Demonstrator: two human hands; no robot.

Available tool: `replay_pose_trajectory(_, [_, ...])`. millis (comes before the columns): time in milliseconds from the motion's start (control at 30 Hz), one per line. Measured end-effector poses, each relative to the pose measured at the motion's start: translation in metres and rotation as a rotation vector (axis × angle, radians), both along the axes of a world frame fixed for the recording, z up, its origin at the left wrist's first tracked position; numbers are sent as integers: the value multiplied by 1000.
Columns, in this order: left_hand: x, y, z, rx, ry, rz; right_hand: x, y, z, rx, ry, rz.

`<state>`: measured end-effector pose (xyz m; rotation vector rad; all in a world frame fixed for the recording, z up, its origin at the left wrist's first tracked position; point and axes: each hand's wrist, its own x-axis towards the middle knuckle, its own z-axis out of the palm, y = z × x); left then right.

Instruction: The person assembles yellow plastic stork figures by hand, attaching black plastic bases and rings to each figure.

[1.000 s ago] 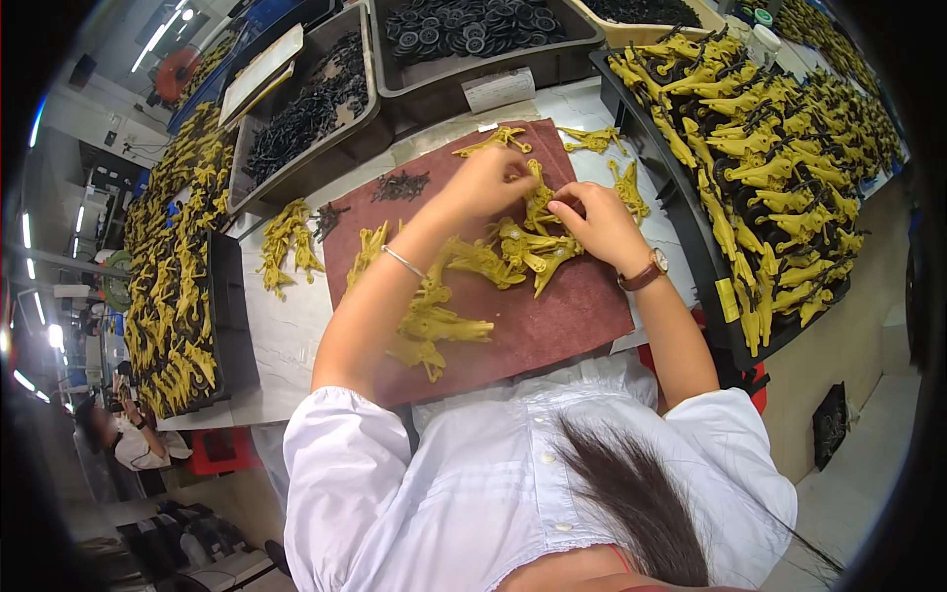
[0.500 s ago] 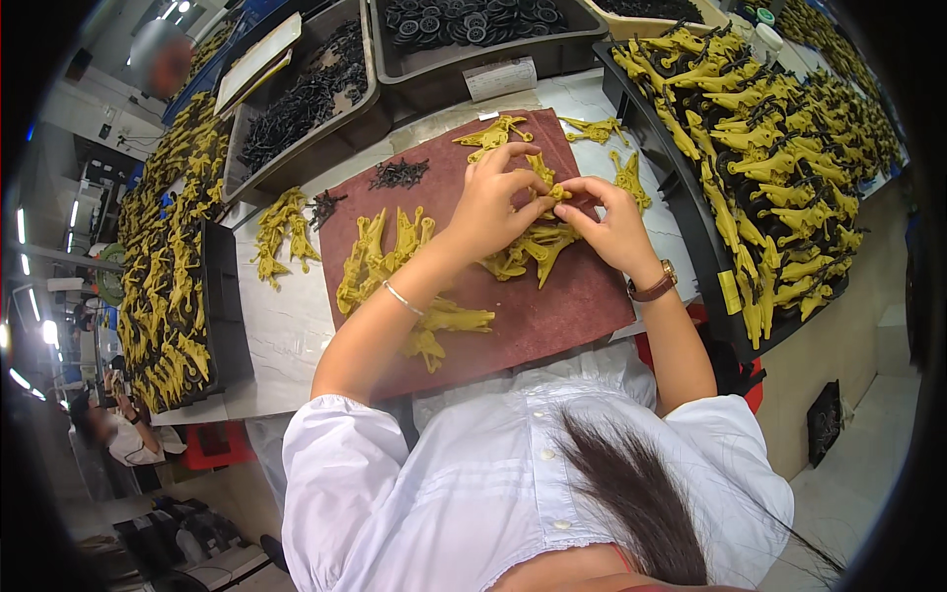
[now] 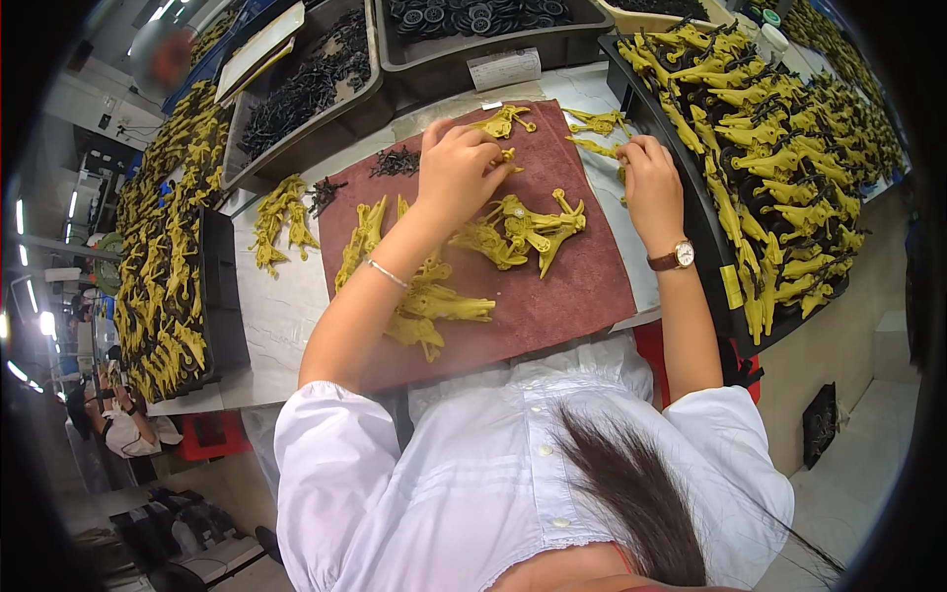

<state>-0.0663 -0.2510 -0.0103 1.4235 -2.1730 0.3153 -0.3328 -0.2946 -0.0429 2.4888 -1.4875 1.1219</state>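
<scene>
My left hand (image 3: 459,176) is above the dark red mat (image 3: 582,306), its fingertips pinched together at a small yellow plastic part (image 3: 509,156). Beyond the mat's right edge, my right hand (image 3: 653,192) has its fingers curled at the end of a slim yellow plastic part (image 3: 595,146). Between the hands, nearer me, lies a yellow frame-shaped plastic part (image 3: 538,229) with forked ends. More yellow parts (image 3: 449,304) are heaped under and beside my left forearm. Another yellow part (image 3: 505,120) sits at the mat's far edge, close to my left fingers.
Small black parts (image 3: 397,161) are piled on the mat. Behind stand a bin (image 3: 373,99) of black pieces and a bin (image 3: 552,47) of black wheels. Black trays crowded with yellow-and-black assemblies flank me, the right tray (image 3: 676,212) close to my right hand. Another person (image 3: 128,424) is far left.
My hands, together over a yellow part before, have separated. The left moved slightly left; the right moved right to the parts beside the mat. The frame-shaped part now shows uncovered.
</scene>
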Motion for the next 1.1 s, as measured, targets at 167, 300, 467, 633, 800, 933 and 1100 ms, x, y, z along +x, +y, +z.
replay_pose_trajectory(167, [6, -3, 1, 558, -118, 19, -6, 5, -4, 20, 154, -73])
replay_pose_trajectory(300, [29, -11, -7, 461, -39, -106, 5, 21, 0, 32, -8, 80])
replay_pose_trajectory(467, [39, -26, -3, 683, -123, -148, 29, 32, -7, 422, -84, 277])
replay_pose_trajectory(633, [20, -29, 13, 702, -12, -11, 29, 30, -12, 523, -189, 262])
replay_pose_trajectory(800, [-6, -34, -7, 415, -3, 0, 7, 45, 10, 906, -682, 424])
replay_pose_trajectory(933, [-21, -16, -7, 137, -20, 10, -11, 65, 16, 917, -755, 391])
replay_pose_trajectory(1100, [-56, 47, 19, 558, 741, -328, -19, 96, 20, 912, -878, 444])
